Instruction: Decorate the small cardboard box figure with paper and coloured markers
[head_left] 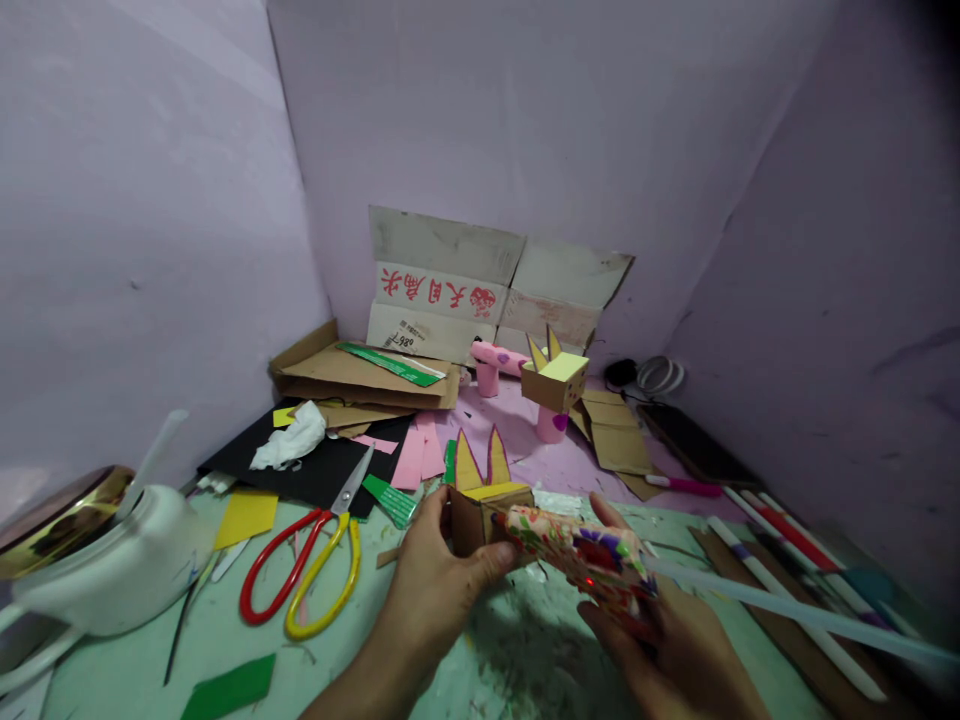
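My left hand [442, 580] is closed around a small cardboard box [470, 522] with a yellow top and two pointed yellow ears [481, 462] edged in purple. In my right hand [645, 630] is a flower-patterned hot glue gun [577, 550], its small red light lit. The gun's nozzle points left, close against the box; whether it touches cannot be made out. A clear glue stick [787, 605] runs out of the gun's back to the right. Behind stands a pink tube figure [553, 425] with a similar yellow-topped, eared box head [555, 383].
Red-and-yellow scissors [300, 570] lie left of my left hand. A white pot [127, 570] stands at the far left. Folded cardboard [360, 380] and a white crumpled tissue [292, 438] lie behind. Several markers [802, 610] line the right side. Walls close in the table.
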